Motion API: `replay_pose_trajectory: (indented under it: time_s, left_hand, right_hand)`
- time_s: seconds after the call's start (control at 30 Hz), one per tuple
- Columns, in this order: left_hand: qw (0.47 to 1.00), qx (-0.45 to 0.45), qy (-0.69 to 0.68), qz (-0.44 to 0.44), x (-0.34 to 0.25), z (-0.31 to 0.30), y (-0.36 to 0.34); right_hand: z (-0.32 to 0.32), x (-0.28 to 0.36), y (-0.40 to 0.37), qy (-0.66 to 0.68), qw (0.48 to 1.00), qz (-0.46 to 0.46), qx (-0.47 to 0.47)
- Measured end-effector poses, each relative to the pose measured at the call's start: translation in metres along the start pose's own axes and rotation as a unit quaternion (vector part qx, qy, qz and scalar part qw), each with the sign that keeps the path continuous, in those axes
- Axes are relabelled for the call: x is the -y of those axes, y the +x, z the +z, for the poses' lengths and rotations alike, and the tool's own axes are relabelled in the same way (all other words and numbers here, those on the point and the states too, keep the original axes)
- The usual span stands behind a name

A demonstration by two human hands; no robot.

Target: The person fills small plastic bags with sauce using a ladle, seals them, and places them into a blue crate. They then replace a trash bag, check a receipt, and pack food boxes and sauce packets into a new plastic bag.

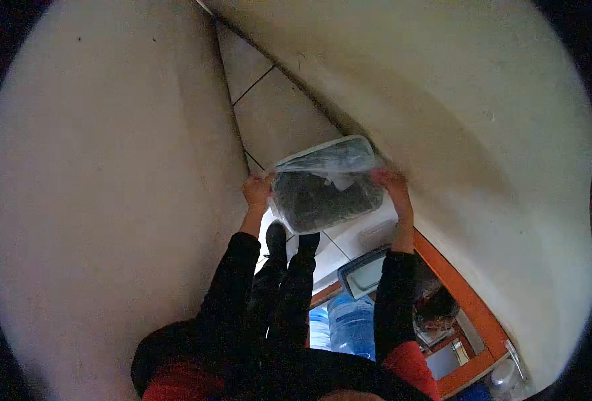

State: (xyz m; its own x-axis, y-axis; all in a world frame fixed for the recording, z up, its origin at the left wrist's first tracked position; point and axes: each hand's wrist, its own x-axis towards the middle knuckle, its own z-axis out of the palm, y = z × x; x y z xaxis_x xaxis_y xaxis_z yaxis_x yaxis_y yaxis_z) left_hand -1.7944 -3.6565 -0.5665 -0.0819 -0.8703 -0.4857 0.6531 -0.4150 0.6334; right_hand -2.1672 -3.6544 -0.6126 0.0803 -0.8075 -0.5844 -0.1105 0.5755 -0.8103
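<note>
A clear plastic storage box [327, 185] with a lid, full of dark stuff, is held out in front of me over a tiled floor. My left hand [257, 190] grips its left edge. My right hand [390, 182] grips its right edge. Both arms wear black sleeves. My legs and dark shoes [276, 237] show below the box.
Pale walls [109, 167] close in on the left and right, leaving a narrow tiled strip [279, 113] ahead. An orange door frame [469, 294] stands at the lower right. A blue water bottle [351, 324] and a grey lid or tray [364, 274] lie near my feet.
</note>
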Motion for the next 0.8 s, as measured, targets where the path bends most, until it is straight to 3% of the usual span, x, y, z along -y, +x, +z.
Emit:
replay_pose_trajectory:
  time_s: [0.1,0.2,0.3,0.33,0.4,0.5,0.53,0.57,0.6,0.63,0.67,0.7,0.8]
  left_hand:
    - [1.0,-0.013,0.019,0.014,0.002,0.003,-0.005]
    - [0.998,-0.027,0.05,0.027,0.001,0.008,-0.014]
    - [0.979,-0.067,0.187,0.055,0.008,0.01,-0.027]
    - [0.942,-0.094,0.319,0.056,0.018,-0.001,-0.024]
    - [0.814,-0.145,0.56,0.053,0.034,-0.018,-0.017]
    - [0.72,-0.128,0.681,-0.027,0.028,0.006,-0.048]
    - [0.742,-0.118,0.658,-0.053,0.027,0.013,-0.062]
    - [0.761,-0.102,0.635,-0.08,0.025,0.016,-0.076]
    - [0.778,-0.085,0.613,-0.109,0.026,0.024,-0.091]
    - [0.792,-0.064,0.591,-0.14,0.025,0.034,-0.103]
    - [0.623,0.048,0.749,-0.222,0.021,0.061,-0.115]
    - [0.407,0.153,0.858,-0.275,0.016,0.093,-0.13]
    - [0.679,0.148,0.641,-0.326,0.038,0.076,-0.173]
  right_hand:
    - [-0.01,0.0,-0.028,-0.299,0.952,-0.021,-0.062]
    - [0.014,-0.019,-0.056,-0.084,0.981,-0.112,-0.133]
    - [0.042,-0.047,-0.076,-0.056,0.938,-0.08,-0.332]
    - [0.052,-0.056,-0.083,-0.045,0.913,-0.07,-0.398]
    - [0.076,-0.063,-0.104,-0.02,0.848,-0.049,-0.527]
    - [0.14,-0.059,-0.162,0.133,0.824,-0.045,-0.55]
    - [0.165,-0.059,-0.182,0.193,0.817,-0.061,-0.54]
    - [0.193,-0.03,-0.208,0.149,0.816,0.007,-0.558]
    - [0.217,0.005,-0.235,0.193,0.793,0.056,-0.575]
    - [0.239,0.021,-0.272,0.144,0.827,0.125,-0.529]
    - [0.261,0.025,-0.301,0.13,0.848,0.129,-0.498]
    - [0.279,0.027,-0.329,0.127,0.868,0.121,-0.464]
    - [0.317,0.023,-0.399,0.133,0.905,0.102,-0.391]
